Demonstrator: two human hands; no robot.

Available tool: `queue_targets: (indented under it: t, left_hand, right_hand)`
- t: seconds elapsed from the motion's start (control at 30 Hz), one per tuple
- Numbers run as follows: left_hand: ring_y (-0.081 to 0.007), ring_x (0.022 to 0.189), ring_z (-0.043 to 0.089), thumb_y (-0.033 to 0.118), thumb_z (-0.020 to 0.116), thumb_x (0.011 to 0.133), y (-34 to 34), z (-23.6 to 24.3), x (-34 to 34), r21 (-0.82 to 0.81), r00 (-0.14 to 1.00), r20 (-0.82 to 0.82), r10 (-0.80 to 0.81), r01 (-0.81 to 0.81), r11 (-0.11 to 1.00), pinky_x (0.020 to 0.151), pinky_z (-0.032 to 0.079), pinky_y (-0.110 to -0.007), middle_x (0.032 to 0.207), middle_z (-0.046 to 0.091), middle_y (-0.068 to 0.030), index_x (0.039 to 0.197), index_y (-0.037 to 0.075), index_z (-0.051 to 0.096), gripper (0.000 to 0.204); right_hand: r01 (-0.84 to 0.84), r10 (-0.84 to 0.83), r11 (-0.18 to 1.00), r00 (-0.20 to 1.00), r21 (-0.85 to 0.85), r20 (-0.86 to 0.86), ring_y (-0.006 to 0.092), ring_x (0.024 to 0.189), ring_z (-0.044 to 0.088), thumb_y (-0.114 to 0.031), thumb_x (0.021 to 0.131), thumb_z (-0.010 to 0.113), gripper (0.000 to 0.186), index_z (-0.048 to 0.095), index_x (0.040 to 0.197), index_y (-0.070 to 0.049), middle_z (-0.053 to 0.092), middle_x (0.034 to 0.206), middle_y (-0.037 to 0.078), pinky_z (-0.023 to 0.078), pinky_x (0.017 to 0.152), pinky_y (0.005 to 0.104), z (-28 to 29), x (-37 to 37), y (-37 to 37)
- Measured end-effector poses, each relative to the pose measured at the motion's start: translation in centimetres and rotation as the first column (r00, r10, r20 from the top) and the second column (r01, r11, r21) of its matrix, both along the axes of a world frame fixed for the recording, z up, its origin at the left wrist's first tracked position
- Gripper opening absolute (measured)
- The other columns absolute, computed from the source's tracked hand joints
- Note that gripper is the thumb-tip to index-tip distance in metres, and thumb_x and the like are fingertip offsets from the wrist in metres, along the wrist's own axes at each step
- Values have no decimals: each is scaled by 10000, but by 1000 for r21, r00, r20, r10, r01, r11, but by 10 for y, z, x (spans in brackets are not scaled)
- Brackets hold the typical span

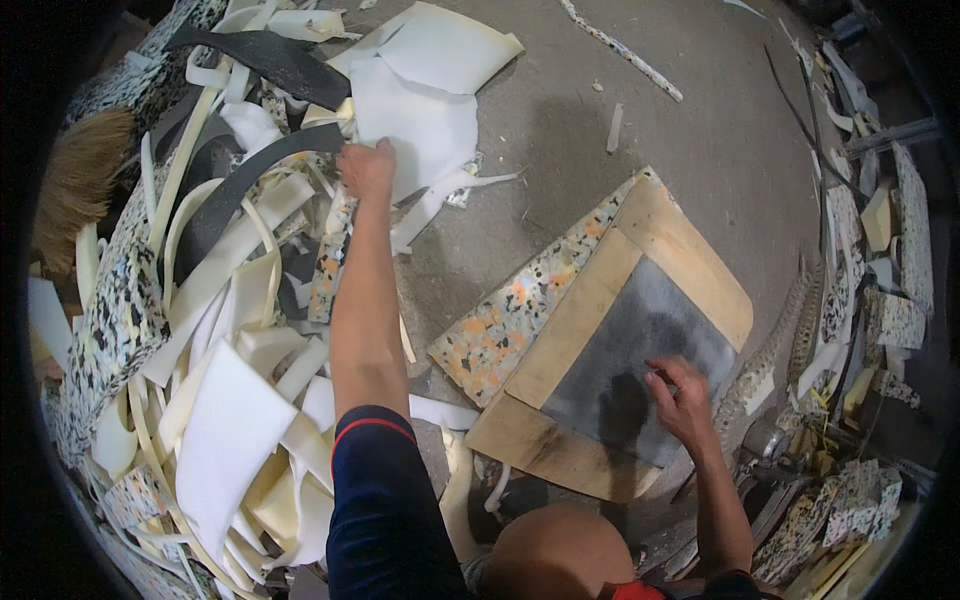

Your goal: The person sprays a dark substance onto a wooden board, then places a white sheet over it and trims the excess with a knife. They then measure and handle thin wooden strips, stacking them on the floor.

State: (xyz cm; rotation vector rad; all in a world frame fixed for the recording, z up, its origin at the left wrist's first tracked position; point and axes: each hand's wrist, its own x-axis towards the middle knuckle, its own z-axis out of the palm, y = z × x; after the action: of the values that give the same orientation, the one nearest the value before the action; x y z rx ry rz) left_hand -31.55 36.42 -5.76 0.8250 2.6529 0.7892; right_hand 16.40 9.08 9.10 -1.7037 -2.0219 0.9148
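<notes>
My left hand (368,168) is stretched out over the scrap pile at the upper left. Its fingers are closed at the end of a curved dark grey foam strip (250,175). White foam sheets (425,100) lie just beyond and beside it. My right hand (685,402) hovers over a flat board with a dark grey middle (655,350) and a tan border (575,315). Its fingers are loosely bent and hold nothing. A speckled foam sheet (530,290) sticks out from under the board's left side.
A tangled heap of white and cream foam offcuts (235,440) fills the left. A broom head (80,185) stands at the far left. More scraps and speckled foam blocks (840,505) line the right. A thin speckled strip (625,52) lies on the grey floor (560,130). My knee (555,555) shows below.
</notes>
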Motion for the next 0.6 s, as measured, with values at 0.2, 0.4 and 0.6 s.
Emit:
queue_targets:
  t: [0.2,0.4,0.6]
  left_hand:
    - [-264,895,691,300,772,849,12,55,-31,626,858,287,-426,169,762,862,521,-378,949,736,-163,1092,-24,695,412]
    - [-174,867,654,161,755,884,-126,205,113,809,740,-162,-652,478,341,810,525,-330,1009,721,-96,1148,-29,658,340]
    - [-320,1324,530,187,704,906,-382,199,165,628,612,358,-705,402,667,1126,367,-447,1364,599,-215,1396,-12,540,553]
  right_hand:
    - [-84,85,996,995,38,-47,327,808,694,-104,908,693,231,687,1097,29,680,919,204,543,727,378,1,-31,27]
    - [152,-241,962,860,-226,-449,225,981,685,-389,1083,491,475,642,1208,43,696,1130,147,563,854,367,-1,-28,60]
    - [-107,-370,910,228,-401,-901,266,1151,622,-640,988,536,835,390,1524,-17,593,1348,173,522,995,394,-7,-78,90]
